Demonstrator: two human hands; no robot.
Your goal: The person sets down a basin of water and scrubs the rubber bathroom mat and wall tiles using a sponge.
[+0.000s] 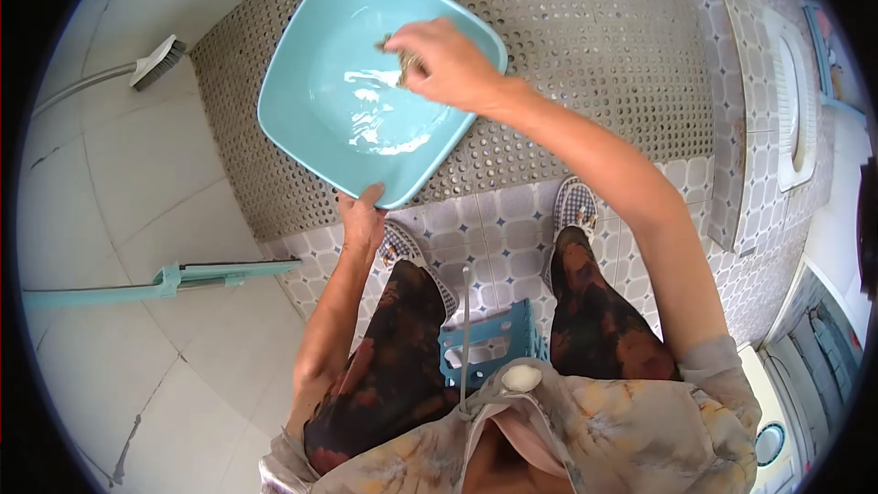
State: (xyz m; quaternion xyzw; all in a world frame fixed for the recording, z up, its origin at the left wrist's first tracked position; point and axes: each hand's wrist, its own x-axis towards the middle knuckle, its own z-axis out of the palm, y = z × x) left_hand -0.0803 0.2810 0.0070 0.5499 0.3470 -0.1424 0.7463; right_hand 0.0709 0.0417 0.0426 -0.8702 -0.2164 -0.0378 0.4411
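A light-blue plastic basin (306, 96) stands on a perforated grey mat, and water glints on its bottom. My left hand (362, 220) is closed on the basin's near rim, thumb on top and fingers underneath. Over the basin's right half, my right hand (448, 64) is closed on a small, crumpled, brownish-gold scrubber (405, 69). Only its edges show past my fingers, so its exact make is hidden. The hand is above the water; whether the scrubber touches it I cannot tell.
Below the basin lies the perforated mat (604, 64), bordering patterned floor tiles (476, 229). A white-headed brush (157, 64) is at the left wall. Between my legs stands a blue plastic stool (489, 343). A squat toilet (794, 101) is at the right.
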